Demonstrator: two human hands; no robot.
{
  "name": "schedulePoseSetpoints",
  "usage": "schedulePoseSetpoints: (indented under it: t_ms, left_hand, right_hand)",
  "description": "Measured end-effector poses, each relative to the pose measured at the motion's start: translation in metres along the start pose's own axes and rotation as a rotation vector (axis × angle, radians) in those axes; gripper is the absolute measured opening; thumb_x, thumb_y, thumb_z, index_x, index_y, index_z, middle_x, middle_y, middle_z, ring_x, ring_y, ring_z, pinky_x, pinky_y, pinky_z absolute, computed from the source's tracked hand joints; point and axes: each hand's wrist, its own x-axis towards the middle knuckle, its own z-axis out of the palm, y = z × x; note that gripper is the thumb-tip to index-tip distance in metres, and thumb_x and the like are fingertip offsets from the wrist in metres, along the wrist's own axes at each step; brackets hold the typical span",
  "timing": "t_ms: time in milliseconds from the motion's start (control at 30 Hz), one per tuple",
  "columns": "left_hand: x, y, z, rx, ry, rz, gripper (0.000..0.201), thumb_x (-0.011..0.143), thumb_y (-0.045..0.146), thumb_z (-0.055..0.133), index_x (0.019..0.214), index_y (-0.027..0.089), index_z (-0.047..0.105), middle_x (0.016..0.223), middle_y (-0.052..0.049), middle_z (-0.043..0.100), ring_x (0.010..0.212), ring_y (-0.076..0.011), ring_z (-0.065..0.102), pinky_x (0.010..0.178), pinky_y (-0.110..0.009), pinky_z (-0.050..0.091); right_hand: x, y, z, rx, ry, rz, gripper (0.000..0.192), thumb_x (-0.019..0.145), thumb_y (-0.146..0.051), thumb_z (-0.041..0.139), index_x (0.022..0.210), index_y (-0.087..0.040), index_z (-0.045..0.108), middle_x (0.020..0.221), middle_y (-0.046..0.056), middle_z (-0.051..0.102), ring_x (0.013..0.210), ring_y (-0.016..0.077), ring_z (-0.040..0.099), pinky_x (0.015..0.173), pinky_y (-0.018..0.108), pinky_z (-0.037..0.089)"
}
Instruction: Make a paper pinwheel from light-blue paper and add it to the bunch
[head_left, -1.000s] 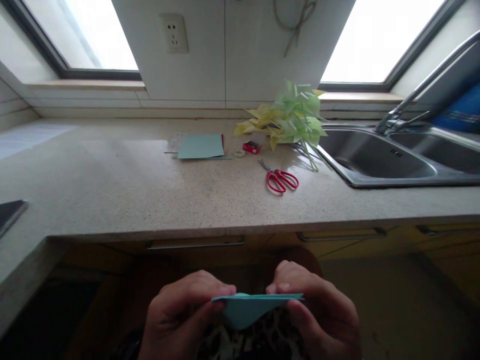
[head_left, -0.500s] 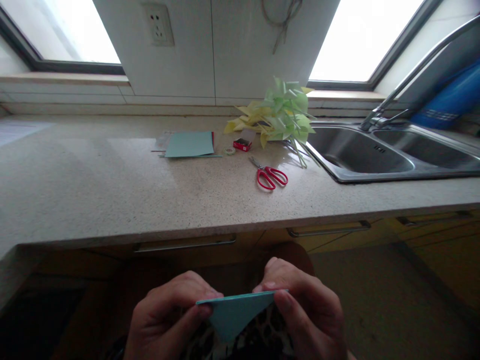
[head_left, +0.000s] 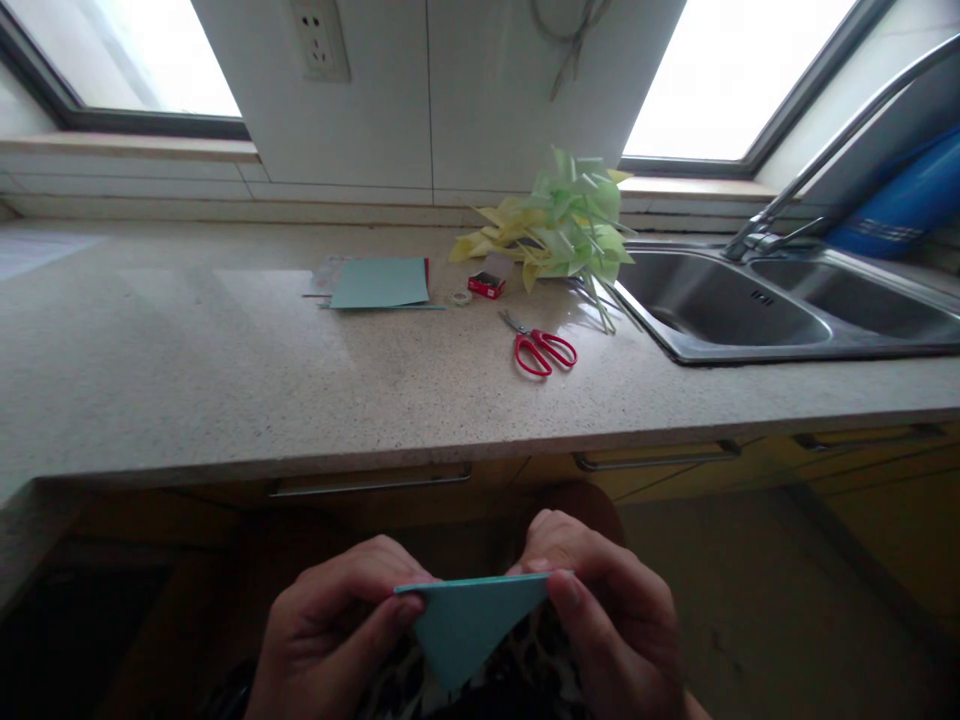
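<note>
Folded blue-green paper triangle [head_left: 469,625] is held pt. down over patterned clothing [head_left: 540,650], on the near side of the countertop [head_left: 262,390]. Its L corner is pinched btwn thumb & fingers of the L hand [head_left: 341,620]; R corner is pinched likewise by the R hand [head_left: 611,610], fingers closed on it. Beyond, red-handled scissors [head_left: 536,350] are laid near a small red box [head_left: 487,285]; blue-green sheets [head_left: 381,282] are stacked to L, paper pinwheels [head_left: 577,215] piled nr. sink [head_left: 727,300].

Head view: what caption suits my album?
Left hand and right hand pinch folded teal paper; red-handled scissors lie on the counter beyond.
</note>
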Motion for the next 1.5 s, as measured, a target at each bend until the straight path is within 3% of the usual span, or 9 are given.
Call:
schedulePoseSetpoints:
  t_ms: [300,433,500,600,700,800,1133,1500]
  left_hand:
    - [0.004,0.003,0.003,0.106,-0.004,0.095,0.010,0.094,0.019,0.067,0.088,0.022,0.074,0.078,-0.003,0.074,0.071,-0.0168,0.069,0.064,-0.024,0.054]
    - [0.007,0.005,0.000,0.184,-0.028,0.075,0.010,0.095,0.019,0.065,0.089,0.023,0.073,0.080,-0.002,0.073,0.072,-0.0158,0.069,0.063,-0.023,0.054]
    - [0.010,0.006,-0.002,0.229,-0.042,0.056,0.011,0.095,0.019,0.065,0.088,0.023,0.073,0.080,-0.002,0.073,0.072,-0.0157,0.069,0.063,-0.023,0.053]
    - [0.012,0.009,-0.004,0.268,-0.069,0.065,0.010,0.094,0.018,0.066,0.088,0.022,0.073,0.081,-0.003,0.074,0.072,-0.0159,0.070,0.065,-0.024,0.054]
    - [0.014,0.010,-0.004,0.300,-0.114,0.102,0.010,0.094,0.016,0.066,0.091,0.022,0.073,0.083,-0.003,0.075,0.074,-0.0165,0.071,0.068,-0.026,0.055]
    - [0.014,0.012,-0.004,0.321,-0.137,0.137,0.009,0.093,0.015,0.067,0.094,0.021,0.073,0.084,-0.004,0.076,0.076,-0.0176,0.071,0.069,-0.028,0.057]
    - [0.010,0.011,-0.010,0.224,-0.100,0.240,0.021,0.092,0.007,0.065,0.102,0.023,0.074,0.088,-0.005,0.077,0.082,-0.0217,0.074,0.073,-0.033,0.062]
    - [0.007,0.014,-0.013,0.201,-0.101,0.248,0.015,0.095,0.015,0.066,0.103,0.024,0.074,0.089,-0.004,0.077,0.082,-0.0208,0.074,0.073,-0.032,0.062]
  right_hand:
    - [0.001,0.001,-0.001,0.052,0.026,0.114,0.024,0.102,-0.028,0.049,0.082,-0.023,0.062,0.073,0.000,0.055,0.069,0.0157,0.050,0.064,0.031,0.043]
    - [0.006,0.003,-0.014,-0.070,-0.047,0.137,0.014,0.101,-0.029,0.053,0.095,-0.025,0.065,0.083,0.002,0.060,0.075,0.0159,0.057,0.064,0.028,0.048]
    - [0.013,0.000,-0.019,-0.180,-0.091,0.097,0.009,0.098,-0.027,0.058,0.104,-0.027,0.065,0.089,0.002,0.064,0.079,0.0169,0.062,0.065,0.028,0.051]
    - [0.025,-0.005,-0.020,-0.365,-0.211,-0.031,0.019,0.091,-0.021,0.066,0.109,-0.027,0.064,0.090,0.003,0.067,0.080,0.0191,0.064,0.066,0.032,0.052]
    - [0.036,-0.010,-0.015,-0.536,-0.320,-0.159,0.025,0.086,-0.016,0.070,0.108,-0.025,0.065,0.088,0.003,0.070,0.078,0.0200,0.064,0.067,0.035,0.051]
    - [0.041,-0.012,-0.012,-0.580,-0.363,-0.180,0.018,0.086,-0.014,0.069,0.101,-0.024,0.067,0.084,0.003,0.070,0.076,0.0197,0.063,0.066,0.035,0.050]
    - [0.039,-0.014,-0.020,-0.473,-0.251,-0.169,0.021,0.082,-0.007,0.067,0.096,-0.023,0.068,0.078,0.003,0.069,0.069,0.0185,0.065,0.059,0.033,0.052]
    - [0.037,-0.018,-0.017,-0.339,-0.228,-0.142,0.018,0.079,-0.007,0.071,0.090,-0.022,0.071,0.073,0.003,0.070,0.065,0.0176,0.064,0.055,0.031,0.052]
